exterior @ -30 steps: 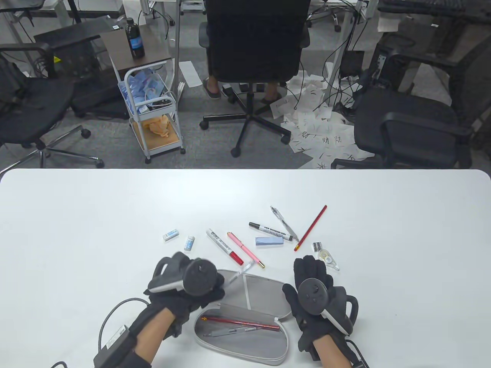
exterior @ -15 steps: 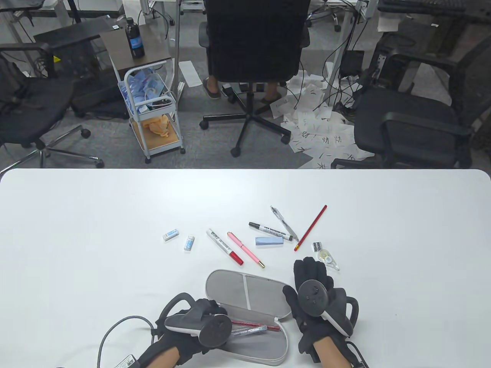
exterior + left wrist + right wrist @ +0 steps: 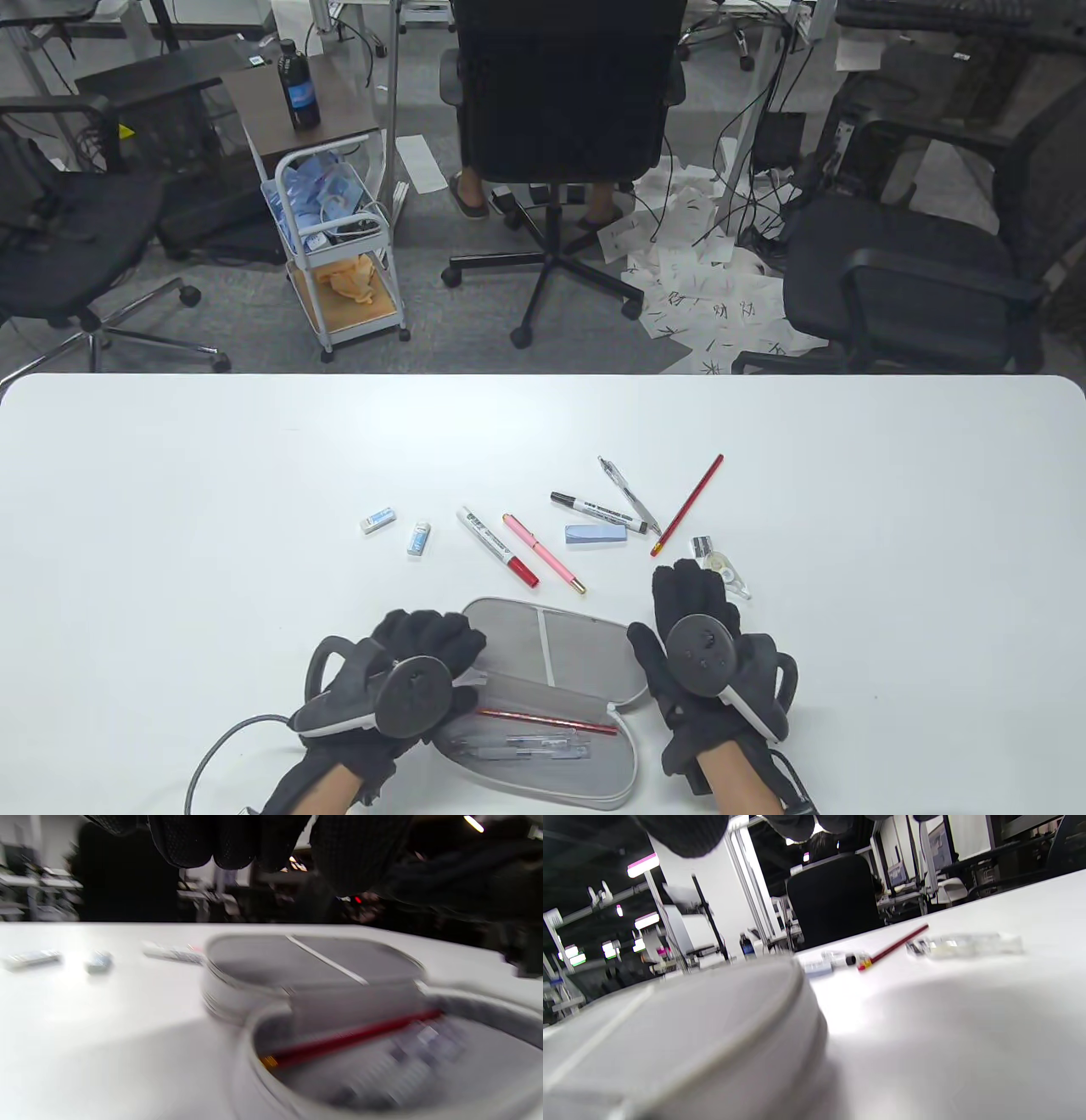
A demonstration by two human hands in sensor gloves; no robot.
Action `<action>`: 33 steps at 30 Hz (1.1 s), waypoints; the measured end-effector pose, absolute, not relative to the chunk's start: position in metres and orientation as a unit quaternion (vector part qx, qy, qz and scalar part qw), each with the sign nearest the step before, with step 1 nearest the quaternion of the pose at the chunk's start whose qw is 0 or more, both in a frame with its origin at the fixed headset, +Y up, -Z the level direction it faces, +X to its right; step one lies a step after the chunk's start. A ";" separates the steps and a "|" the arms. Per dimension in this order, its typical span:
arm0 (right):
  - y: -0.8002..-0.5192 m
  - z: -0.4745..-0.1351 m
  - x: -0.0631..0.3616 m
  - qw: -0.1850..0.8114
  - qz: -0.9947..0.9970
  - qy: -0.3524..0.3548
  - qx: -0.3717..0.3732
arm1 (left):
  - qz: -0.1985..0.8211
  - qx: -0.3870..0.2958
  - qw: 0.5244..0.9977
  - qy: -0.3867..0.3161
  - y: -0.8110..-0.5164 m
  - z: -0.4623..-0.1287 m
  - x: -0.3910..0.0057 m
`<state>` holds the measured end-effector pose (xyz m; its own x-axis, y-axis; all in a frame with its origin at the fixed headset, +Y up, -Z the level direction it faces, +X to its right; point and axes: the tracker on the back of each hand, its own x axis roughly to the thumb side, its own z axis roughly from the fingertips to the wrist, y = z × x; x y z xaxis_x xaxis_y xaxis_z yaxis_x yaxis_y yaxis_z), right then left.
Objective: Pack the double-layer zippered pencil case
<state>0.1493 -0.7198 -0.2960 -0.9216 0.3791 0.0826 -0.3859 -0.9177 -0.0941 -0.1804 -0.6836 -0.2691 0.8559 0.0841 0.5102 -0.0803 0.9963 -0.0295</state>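
White table [image 3: 170, 475] up front, office chairs behind. Your left hand [image 3: 399, 679] rests relaxed at the left end of the open grey pencil case [image 3: 543, 705], your right hand [image 3: 704, 654] flat at its right end, neither gripping. Inside: one red pencil [image 3: 551, 722], two clear pens [image 3: 517, 745]. Beyond it: two erasers [image 3: 377, 519], another red pencil [image 3: 687, 505].

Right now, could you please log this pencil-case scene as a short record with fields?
case: grey pencil case lies open near the table's front edge
inside: red pencil and clear pens in the near half
left hand: left hand at the case's left end, holds nothing visible
right hand: right hand rests by the case's right end
unpacked: red-capped marker, pink pen, another red pencil, two small erasers
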 end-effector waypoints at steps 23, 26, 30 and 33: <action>-0.714 -0.507 0.188 0.055 0.965 0.078 -0.243 | 0.037 0.049 0.998 -0.021 -0.710 -0.287 -0.244; -0.727 -0.521 0.189 0.059 0.951 0.105 -0.285 | 0.033 0.045 0.998 -0.022 -0.712 -0.290 -0.244; -0.740 -0.530 0.184 0.011 0.940 0.147 -0.309 | 0.045 0.038 0.998 -0.018 -0.713 -0.291 -0.246; -0.747 -0.535 0.179 -0.005 0.937 0.163 -0.309 | 0.046 0.030 0.998 -0.018 -0.714 -0.291 -0.246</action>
